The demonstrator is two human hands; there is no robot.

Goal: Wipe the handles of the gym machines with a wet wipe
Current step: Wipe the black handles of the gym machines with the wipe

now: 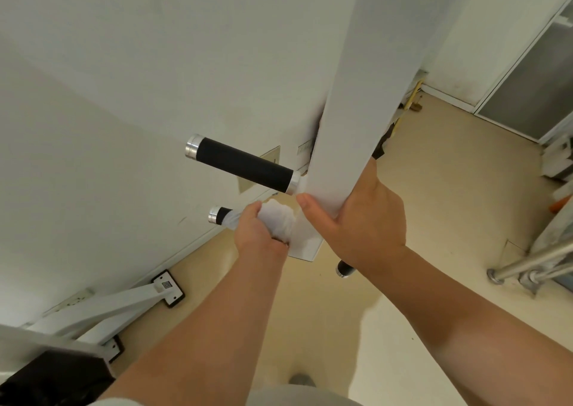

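Midpoint, seemingly: clenches wet wipe (279, 219) round lower handle (221, 214) in left fingers (252, 208), grips post (344, 126) with right fingers (313, 215); probably leaves upper handle (245, 165) above.

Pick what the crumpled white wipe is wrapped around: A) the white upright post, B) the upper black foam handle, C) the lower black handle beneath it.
C: the left hand grips the crumpled white wipe around the lower black handle; the upper black foam handle is bare.

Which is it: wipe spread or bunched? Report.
Bunched: the wet wipe is crumpled in the left hand, wrapped round the lower handle. The right hand grips the white post.
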